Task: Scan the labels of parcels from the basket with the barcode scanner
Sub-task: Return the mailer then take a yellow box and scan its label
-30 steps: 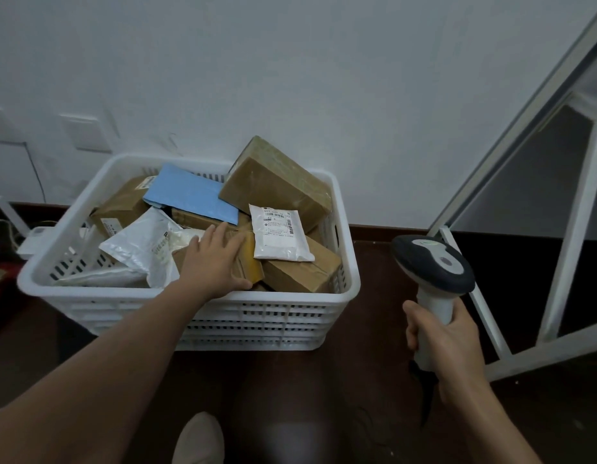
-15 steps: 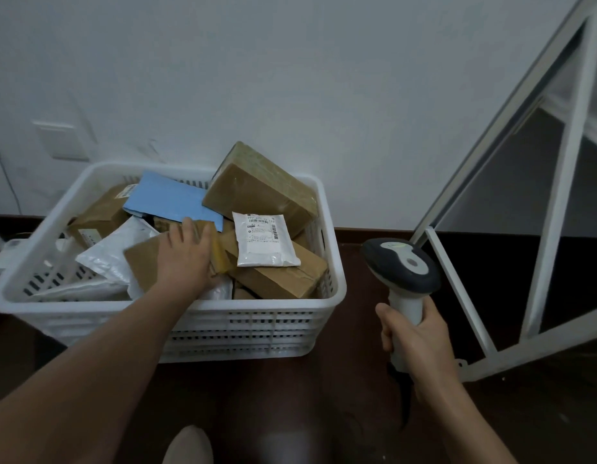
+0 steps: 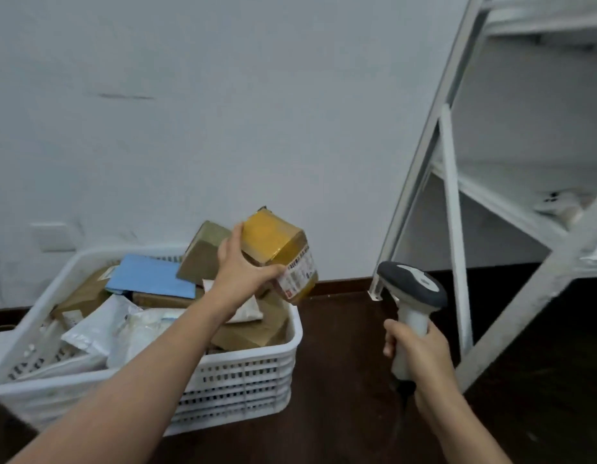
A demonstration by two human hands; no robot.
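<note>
White wall fills the upper left and centre of the frame. White metal shelf frame runs down the right side, blurred. Dark floor along the bottom. White slotted basket sits on the floor at lower left, packed with parcels: blue flat envelope near its back, tilted brown box behind the wrist, white poly bags at the front left, more brown cardboard under them. Left hand, centre frame, raised above the basket's right end, thumb and fingers wrapped round a yellow taped parcel; white printed label on its lower right face, tilted toward the right of the frame, text too blurred to read. Right hand, lower right, fist closed on the handle of the barcode scanner; scanner upright, dark grey head on top, well apart from the parcel, lower and to the right of it. Cable below the grip barely visible.
</note>
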